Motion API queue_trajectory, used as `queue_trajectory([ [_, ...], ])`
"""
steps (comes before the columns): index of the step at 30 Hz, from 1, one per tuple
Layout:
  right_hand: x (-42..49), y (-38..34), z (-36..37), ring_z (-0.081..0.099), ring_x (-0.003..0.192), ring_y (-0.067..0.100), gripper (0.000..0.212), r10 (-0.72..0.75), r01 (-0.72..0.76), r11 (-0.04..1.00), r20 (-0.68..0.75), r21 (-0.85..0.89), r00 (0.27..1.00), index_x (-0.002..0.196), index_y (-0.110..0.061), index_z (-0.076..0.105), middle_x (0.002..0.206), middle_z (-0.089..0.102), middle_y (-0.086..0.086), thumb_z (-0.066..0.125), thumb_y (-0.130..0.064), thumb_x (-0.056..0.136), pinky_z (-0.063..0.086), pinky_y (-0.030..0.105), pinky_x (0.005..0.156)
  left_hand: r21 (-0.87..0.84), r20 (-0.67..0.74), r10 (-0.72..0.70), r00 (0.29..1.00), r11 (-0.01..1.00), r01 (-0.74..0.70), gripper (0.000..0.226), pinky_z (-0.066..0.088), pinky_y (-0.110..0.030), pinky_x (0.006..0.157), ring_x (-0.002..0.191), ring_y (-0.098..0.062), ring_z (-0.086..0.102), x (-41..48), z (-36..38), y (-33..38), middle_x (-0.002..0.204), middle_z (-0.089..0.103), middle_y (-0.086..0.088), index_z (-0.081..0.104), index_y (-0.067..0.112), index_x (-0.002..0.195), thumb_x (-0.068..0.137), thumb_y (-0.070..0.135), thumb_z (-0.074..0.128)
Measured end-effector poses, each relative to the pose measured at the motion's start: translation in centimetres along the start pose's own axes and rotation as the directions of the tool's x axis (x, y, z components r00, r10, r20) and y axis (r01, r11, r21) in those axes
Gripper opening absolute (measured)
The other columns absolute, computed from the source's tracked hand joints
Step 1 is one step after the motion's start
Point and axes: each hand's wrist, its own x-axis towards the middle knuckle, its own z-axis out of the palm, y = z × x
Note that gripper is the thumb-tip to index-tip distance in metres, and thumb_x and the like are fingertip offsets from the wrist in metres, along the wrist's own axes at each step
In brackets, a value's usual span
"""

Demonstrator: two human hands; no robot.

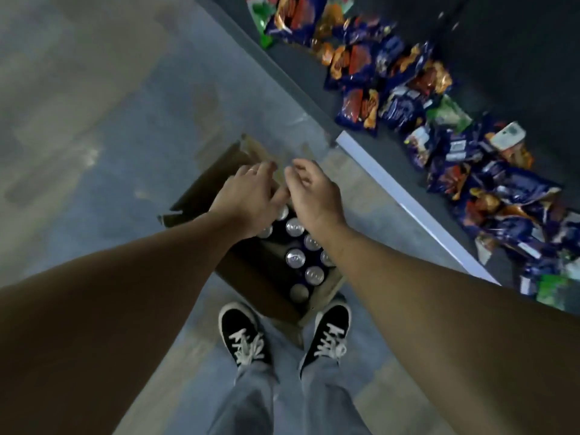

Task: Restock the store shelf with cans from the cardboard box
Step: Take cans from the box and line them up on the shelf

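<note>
Hovering our left hand (248, 199) and right hand (314, 197), fingers (251, 171) loosely curled and empty, we judge the cans (295, 257) just below them in the cardboard box (207, 183) rigid, slick and weighty, best gripped round the sides.

No legible text on cans (295, 258) or snack bags (403, 109); all blurred.

Dim, blurred, wide-angle edge distortion.
</note>
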Motion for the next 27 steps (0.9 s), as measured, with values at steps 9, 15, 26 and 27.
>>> queue_trajectory([
  [9,2.1,13.5,4.5,0.059,0.109,0.008,0.029,0.130,-0.131,0.991,0.094,0.005,0.987,0.123,-0.035,0.060,0.120,0.063,-0.012,0.050,-0.048,0.099,0.051,0.032,0.093,0.143,0.274,-0.155,0.949,0.983,0.119,0.048,0.043,-0.043,0.093,0.118,-0.032,0.052,-0.1,16.6,-4.1,0.129,0.055,-0.011,0.044,0.014,0.129,0.091,0.041,0.055],
  [15,3.7,18.6,5.4,0.058,0.114,0.012,0.036,0.174,-0.178,0.984,0.098,0.034,0.980,0.127,-0.034,0.057,0.123,0.064,-0.008,0.050,-0.052,0.096,0.049,0.039,0.100,0.246,0.449,-0.199,0.871,0.965,0.093,0.065,0.043,-0.045,0.096,0.124,-0.035,0.049,0.7,26.5,-3.8,0.143,0.042,-0.014,0.031,0.022,0.146,0.091,0.037,0.062],
  [26,4.5,21.5,4.1,0.057,0.115,0.010,0.032,0.178,-0.179,0.984,0.099,0.004,0.979,0.125,-0.032,0.060,0.123,0.064,-0.010,0.051,-0.048,0.098,0.047,0.037,0.101,0.255,0.397,-0.151,0.905,0.966,0.050,0.052,0.055,-0.039,0.074,0.104,-0.032,0.065,2.3,30.2,-4.5,0.141,0.046,-0.015,0.038,0.019,0.141,0.094,0.023,0.060],
  [27,4.5,21.4,4.0,0.058,0.114,0.011,0.033,0.173,-0.174,0.985,0.094,0.003,0.981,0.124,-0.032,0.060,0.122,0.065,-0.009,0.051,-0.048,0.098,0.048,0.040,0.102,0.256,0.399,-0.133,0.907,0.966,0.029,0.051,0.056,-0.040,0.074,0.102,-0.032,0.065,2.4,30.1,-4.6,0.138,0.048,-0.015,0.039,0.020,0.140,0.094,0.025,0.060],
])
